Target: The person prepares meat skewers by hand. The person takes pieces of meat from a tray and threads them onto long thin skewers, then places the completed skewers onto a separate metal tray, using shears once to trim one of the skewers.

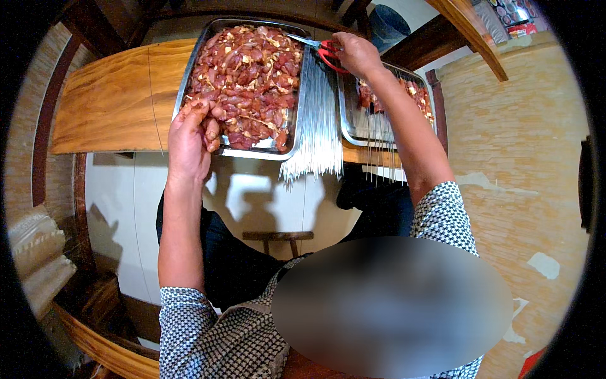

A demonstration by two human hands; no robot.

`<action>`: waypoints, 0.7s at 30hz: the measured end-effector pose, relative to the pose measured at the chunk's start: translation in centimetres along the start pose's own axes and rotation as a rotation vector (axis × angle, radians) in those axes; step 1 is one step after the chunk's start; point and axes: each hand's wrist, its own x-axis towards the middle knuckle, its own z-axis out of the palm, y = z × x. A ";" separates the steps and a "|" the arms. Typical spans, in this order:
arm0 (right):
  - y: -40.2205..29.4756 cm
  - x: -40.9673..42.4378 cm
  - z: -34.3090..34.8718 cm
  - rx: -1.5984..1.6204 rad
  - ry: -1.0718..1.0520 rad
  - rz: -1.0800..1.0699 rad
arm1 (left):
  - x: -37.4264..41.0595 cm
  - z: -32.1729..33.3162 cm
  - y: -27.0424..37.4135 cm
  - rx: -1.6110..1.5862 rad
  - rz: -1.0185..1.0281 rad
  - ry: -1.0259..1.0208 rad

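Note:
A steel tray [303, 102] heaped with raw, marinated meat pieces [251, 80] lies on the wooden table. Over its near left corner is my left hand [195, 125], fingers curled and smeared with marinade; whether a piece of meat is inside them is unclear. My right hand [357, 54] grips the red handles of a pair of scissors [325, 51], whose blades point left across the tray's far right corner. A dense bundle of thin metal skewers [319, 123] lies right of this tray, close to me. My right forearm partly covers a second steel tray [348, 121] with skewered meat [419, 97].
The wooden table [118, 94] extends leftward. Several skewers [374, 151] overhang the second tray's near edge. A dark bucket [388, 26] stands on the floor beyond. A small wooden stool [278, 235] shows between my legs, and a patterned wall [502, 142] rises on the right.

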 end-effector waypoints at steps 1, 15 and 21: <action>-0.5 -0.4 -0.7 0.024 0.047 0.004 | -0.1 0.1 0.2 0.000 -0.006 -0.010; -11.3 -27.8 -0.5 1.145 0.025 0.722 | 0.2 0.3 -1.6 0.370 0.172 0.089; -12.6 -29.1 1.6 1.672 -0.338 1.155 | 0.4 1.1 -2.1 0.339 0.143 -0.001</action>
